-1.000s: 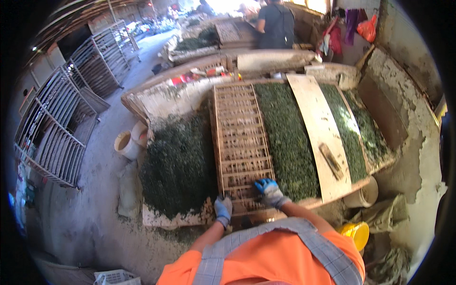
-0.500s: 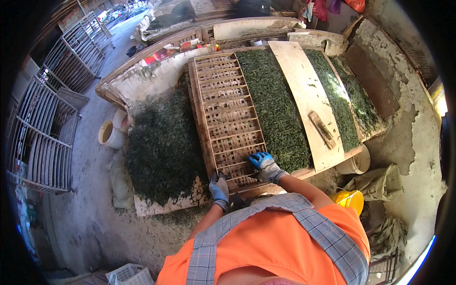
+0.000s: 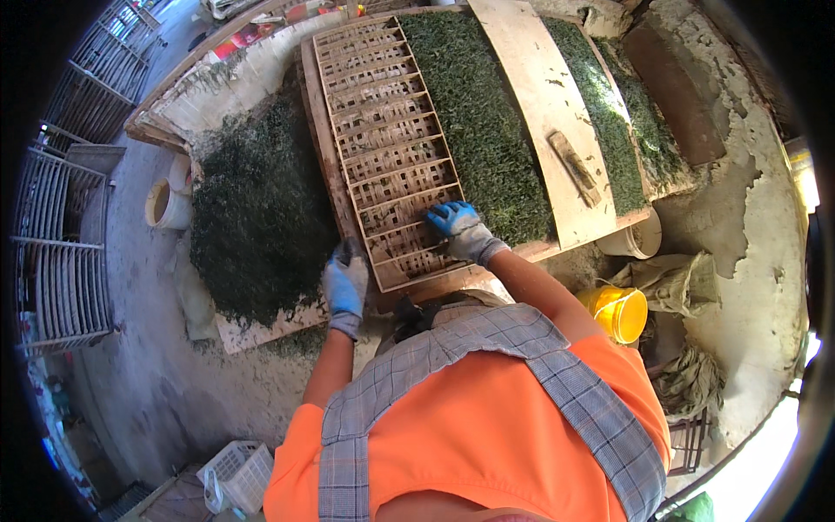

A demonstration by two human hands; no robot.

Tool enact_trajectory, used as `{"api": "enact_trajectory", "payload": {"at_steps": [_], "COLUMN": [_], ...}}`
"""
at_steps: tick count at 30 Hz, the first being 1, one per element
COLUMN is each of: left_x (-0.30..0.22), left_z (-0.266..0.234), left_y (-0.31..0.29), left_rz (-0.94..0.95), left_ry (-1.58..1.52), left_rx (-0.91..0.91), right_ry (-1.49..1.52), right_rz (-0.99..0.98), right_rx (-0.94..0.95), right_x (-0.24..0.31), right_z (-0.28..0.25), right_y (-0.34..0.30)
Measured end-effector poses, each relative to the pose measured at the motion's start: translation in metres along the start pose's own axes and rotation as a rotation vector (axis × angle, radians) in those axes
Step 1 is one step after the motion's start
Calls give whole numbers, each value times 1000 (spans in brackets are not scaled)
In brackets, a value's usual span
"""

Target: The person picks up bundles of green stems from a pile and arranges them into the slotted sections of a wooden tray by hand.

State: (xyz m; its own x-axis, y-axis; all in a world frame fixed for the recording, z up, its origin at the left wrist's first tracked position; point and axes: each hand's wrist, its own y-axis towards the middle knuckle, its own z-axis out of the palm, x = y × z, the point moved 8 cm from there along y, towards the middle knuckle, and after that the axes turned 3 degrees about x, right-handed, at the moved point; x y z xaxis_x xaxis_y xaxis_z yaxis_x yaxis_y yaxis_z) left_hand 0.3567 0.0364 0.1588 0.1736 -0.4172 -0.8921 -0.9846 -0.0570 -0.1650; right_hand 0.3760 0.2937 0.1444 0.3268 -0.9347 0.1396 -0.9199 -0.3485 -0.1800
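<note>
A slatted bamboo rack with a woven lattice lies on the table, at the left edge of a layer of dark green shredded leaf-like material. Palm down, my gloved right hand rests on the rack's near right part, its blue fingers spread over the slats. My gloved left hand is just left of the rack's near left corner, fingers extended toward the wooden edge strip; it appears to hold nothing. Left of that strip spreads a dark green heap of similar material.
A pale board crosses the green layer, with a short wood block on it. A yellow bucket and a pale bucket stand at right; another pale bucket stands left. Slatted racks line the far left. A white crate sits behind left.
My left hand has come off the rack's near left corner and moved left. My right hand stays on the slats. The whole view has shifted, so the table sits higher.
</note>
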Motion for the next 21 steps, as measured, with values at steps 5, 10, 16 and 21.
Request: {"api": "enact_trajectory", "payload": {"at_steps": [5,10,16,21], "left_x": [-8,19,-44,-139], "left_z": [-8,11,35,50], "left_y": [3,7,56,127], "left_rz": [12,49,137,537], "left_ry": [-157,-168,-534,359], "left_rx": [78,41,-11,-188], "right_ry": [44,68,116,347], "right_rz": [-68,-108,-125,-115], "right_rx": [-160,-225,-220,173], "right_x": [4,3,-2,-21], "right_z": [-1,-3,-8,-23], "right_y": [0,-3,-4,17]}}
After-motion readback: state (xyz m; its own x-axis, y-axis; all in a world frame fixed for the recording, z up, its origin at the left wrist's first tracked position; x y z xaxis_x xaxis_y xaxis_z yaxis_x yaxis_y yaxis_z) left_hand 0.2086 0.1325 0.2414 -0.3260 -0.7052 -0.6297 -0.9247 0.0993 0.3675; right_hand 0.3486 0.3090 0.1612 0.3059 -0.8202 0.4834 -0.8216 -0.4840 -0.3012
